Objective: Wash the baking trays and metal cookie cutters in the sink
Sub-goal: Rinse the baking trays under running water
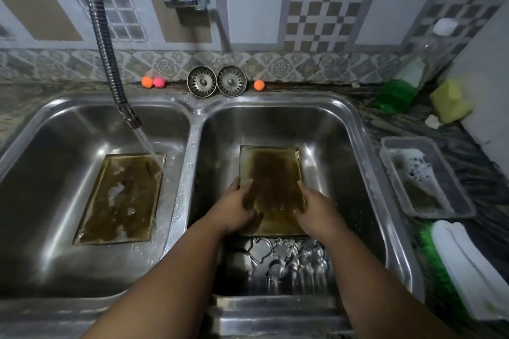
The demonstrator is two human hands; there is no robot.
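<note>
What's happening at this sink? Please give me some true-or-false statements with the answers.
1. Water from the hose runs onto the left-basin tray. True.
2. The left hand and the right hand both grip the right-basin tray. True.
3. The cookie cutters lie in the left basin. False: they lie in the right basin, at the near end of the tray there.
4. The two strainers sit in the drains. False: they stand upright on the ledge by the wall.
</note>
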